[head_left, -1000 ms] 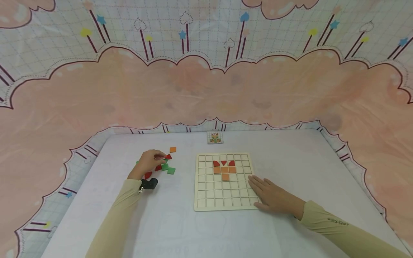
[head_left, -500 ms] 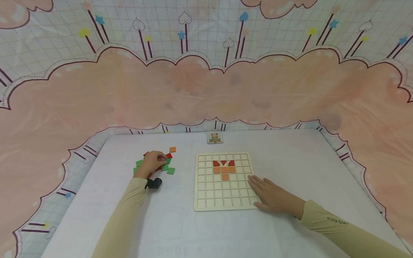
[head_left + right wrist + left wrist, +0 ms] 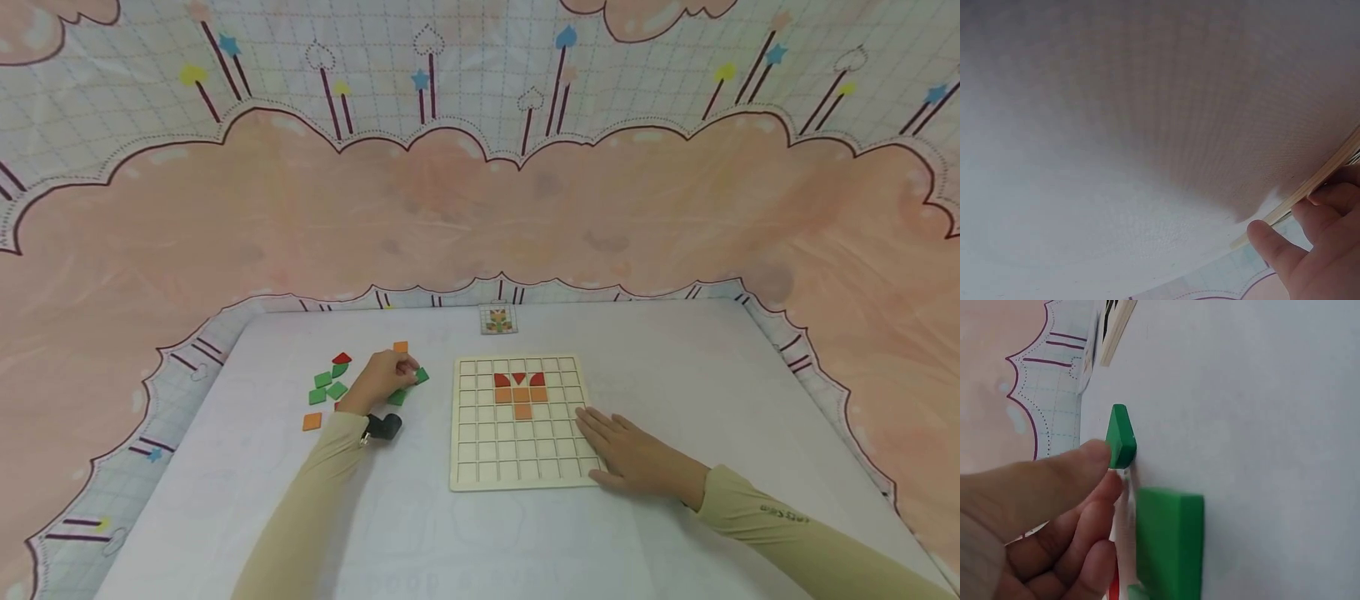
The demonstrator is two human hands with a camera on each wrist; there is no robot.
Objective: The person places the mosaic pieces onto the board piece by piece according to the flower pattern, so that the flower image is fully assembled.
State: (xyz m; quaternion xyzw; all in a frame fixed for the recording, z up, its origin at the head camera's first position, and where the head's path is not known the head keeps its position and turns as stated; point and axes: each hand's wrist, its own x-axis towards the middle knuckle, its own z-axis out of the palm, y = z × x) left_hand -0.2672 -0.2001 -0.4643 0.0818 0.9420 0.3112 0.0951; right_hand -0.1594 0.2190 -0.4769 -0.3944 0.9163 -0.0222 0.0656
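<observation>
Between thumb and fingers, my left hand (image 3: 384, 377) pinches a green tile (image 3: 422, 376), also seen in the left wrist view as a thin slanted green tile (image 3: 1122, 437). Close below it in that view lies another green tile (image 3: 1169, 540) on the table. My right hand (image 3: 637, 457) rests with straight fingers on the right edge of a pale wooden grid board (image 3: 468, 483). On the board sit red pieces (image 3: 537, 380) in a row above several orange squares (image 3: 522, 396). In the right wrist view, fingers (image 3: 1275, 247) touch the board's side.
Loose green tiles (image 3: 317, 397), a red piece (image 3: 342, 358) and orange squares (image 3: 311, 422) lie on the white table left of the board, some partly hidden by the left hand. A small pattern card (image 3: 498, 319) stands at the back. A patterned cloth surrounds the table.
My left hand has moved right out of the pile, now bringing a green tile with it. More loose tiles and an orange square show behind it. The right hand stays put.
</observation>
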